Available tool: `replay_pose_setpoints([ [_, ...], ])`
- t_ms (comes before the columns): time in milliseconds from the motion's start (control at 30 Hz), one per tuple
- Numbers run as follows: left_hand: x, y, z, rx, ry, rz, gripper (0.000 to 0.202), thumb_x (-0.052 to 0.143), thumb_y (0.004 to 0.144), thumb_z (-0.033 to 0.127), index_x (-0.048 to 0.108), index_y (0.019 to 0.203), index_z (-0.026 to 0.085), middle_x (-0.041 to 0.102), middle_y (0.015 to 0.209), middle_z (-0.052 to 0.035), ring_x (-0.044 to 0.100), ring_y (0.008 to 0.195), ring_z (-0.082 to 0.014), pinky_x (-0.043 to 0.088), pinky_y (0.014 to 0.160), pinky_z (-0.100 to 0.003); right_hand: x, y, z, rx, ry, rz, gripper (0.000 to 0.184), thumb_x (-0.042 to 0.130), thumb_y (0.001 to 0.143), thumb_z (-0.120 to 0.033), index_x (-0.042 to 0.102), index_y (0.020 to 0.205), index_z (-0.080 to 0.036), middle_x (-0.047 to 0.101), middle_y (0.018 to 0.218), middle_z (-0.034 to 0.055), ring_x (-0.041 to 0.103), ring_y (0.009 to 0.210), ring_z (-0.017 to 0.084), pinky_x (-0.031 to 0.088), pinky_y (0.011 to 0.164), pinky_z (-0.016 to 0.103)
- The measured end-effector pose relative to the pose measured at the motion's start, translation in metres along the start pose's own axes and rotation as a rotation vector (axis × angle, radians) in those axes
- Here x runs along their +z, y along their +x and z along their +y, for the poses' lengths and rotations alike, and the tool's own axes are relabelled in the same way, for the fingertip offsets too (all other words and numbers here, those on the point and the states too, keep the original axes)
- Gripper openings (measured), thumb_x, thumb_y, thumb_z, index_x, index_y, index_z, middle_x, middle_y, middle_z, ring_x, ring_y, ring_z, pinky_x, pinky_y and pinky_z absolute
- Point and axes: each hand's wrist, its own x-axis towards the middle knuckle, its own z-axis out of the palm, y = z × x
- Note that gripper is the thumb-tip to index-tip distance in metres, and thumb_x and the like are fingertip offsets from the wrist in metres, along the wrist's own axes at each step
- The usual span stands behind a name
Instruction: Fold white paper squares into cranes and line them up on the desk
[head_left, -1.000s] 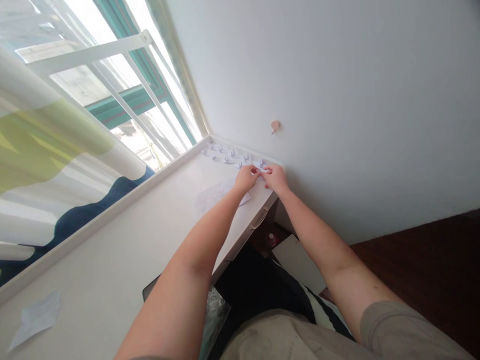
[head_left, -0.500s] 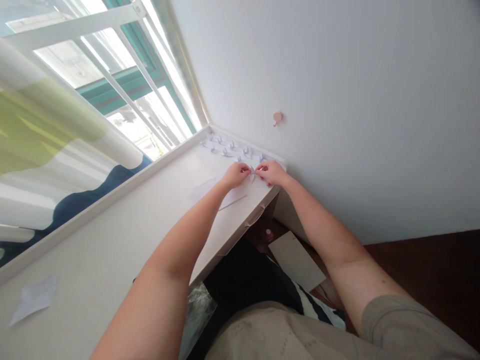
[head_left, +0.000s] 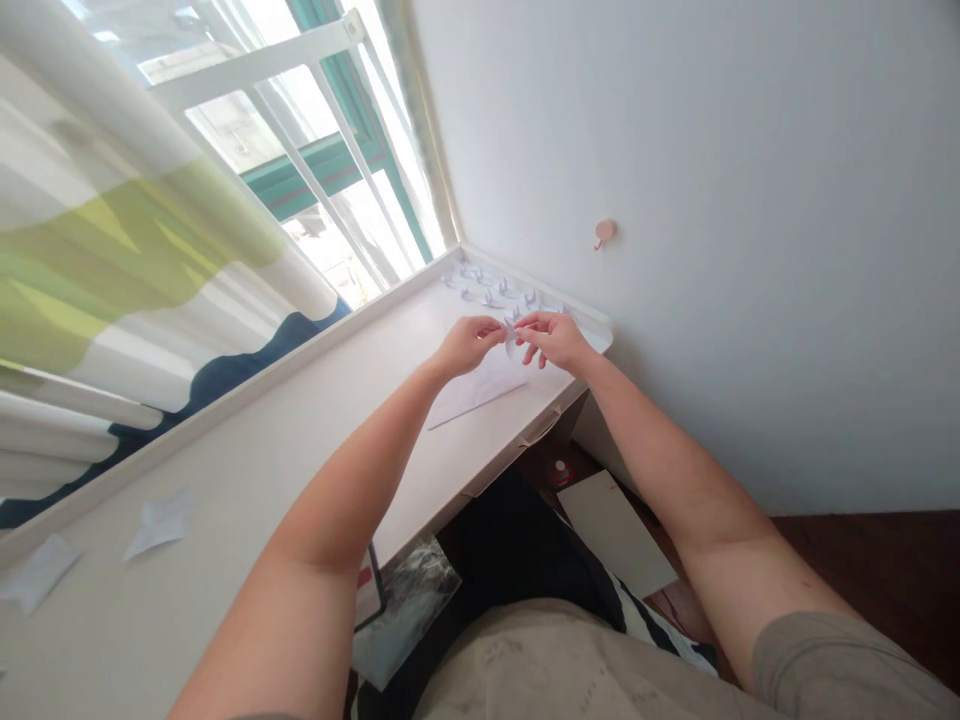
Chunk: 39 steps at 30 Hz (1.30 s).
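Pinched between both sets of fingertips: a small folded paper piece [head_left: 511, 338], white, held just above the white desk [head_left: 315, 440] near its far right corner. Left hand [head_left: 466, 346] closed on the piece's left edge, thumb and forefinger narrow; right hand [head_left: 553, 340] closed on the right edge, the other fingers curled loosely below. Piece too small to read its fold, though apparently hanging downward between the two grips, long axis roughly upright. Both hands equally near, meeting at the piece, neither resting on the desk.

Directly beneath, a flat sheet of paper [head_left: 480, 392] lying on the desk. Just beyond the hands, toward the wall corner, a row of small folded paper figures [head_left: 495, 292], close-set, apart from the held piece. Further out: two loose paper scraps [head_left: 159, 522] at the desk's near left end, a striped curtain [head_left: 135, 260] along the window, a small round wall hook [head_left: 604, 232] above the corner.
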Motion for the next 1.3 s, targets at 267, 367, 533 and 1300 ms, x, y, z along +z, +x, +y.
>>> replay_pose_setpoints([
  [267, -0.079, -0.091, -0.024, -0.001, -0.056, 0.155, 0.024, 0.07, 0.1, 0.034, 0.084, 0.093, 0.016, 0.081, 0.09, -0.0064, 0.069, 0.085, -0.0172, 0.053, 0.086, -0.033, 0.105, 0.012, -0.026, -0.081, 0.052, -0.239, 0.045, 0.094, 0.08, -0.061, 0.076, 0.085, -0.019, 0.073, 0.074, 0.0022, 0.071, 0.055, 0.014, 0.053, 0.044, 0.024],
  [367, -0.095, -0.121, -0.037, -0.039, -0.114, 0.201, 0.024, 0.073, 0.097, 0.036, 0.083, 0.088, 0.016, 0.077, 0.082, -0.005, 0.066, 0.079, -0.0159, 0.05, 0.078, -0.031, 0.141, 0.01, -0.027, -0.111, 0.048, -0.279, 0.049, 0.095, 0.079, -0.064, 0.075, 0.084, -0.019, 0.073, 0.074, 0.0027, 0.071, 0.056, 0.014, 0.052, 0.045, 0.025],
  [533, -0.108, -0.154, -0.055, -0.087, -0.194, 0.252, 0.023, 0.076, 0.095, 0.035, 0.081, 0.086, 0.015, 0.073, 0.078, -0.0038, 0.061, 0.074, -0.0142, 0.046, 0.072, -0.029, 0.179, 0.004, -0.023, -0.123, 0.055, -0.317, 0.055, 0.095, 0.076, -0.071, 0.075, 0.082, -0.02, 0.071, 0.071, 0.0016, 0.068, 0.056, 0.014, 0.054, 0.046, 0.026],
  [1300, 0.016, -0.031, -0.029, 0.063, 0.01, 0.14, 0.012, 0.073, 0.101, 0.029, 0.08, 0.096, 0.022, 0.086, 0.098, -0.0071, 0.079, 0.095, -0.0242, 0.061, 0.098, -0.04, 0.029, -0.008, 0.011, -0.183, -0.273, 0.033, 0.055, 0.085, 0.08, -0.076, 0.08, 0.09, -0.023, 0.078, 0.086, 0.0059, 0.068, 0.08, 0.022, 0.055, 0.065, 0.031],
])
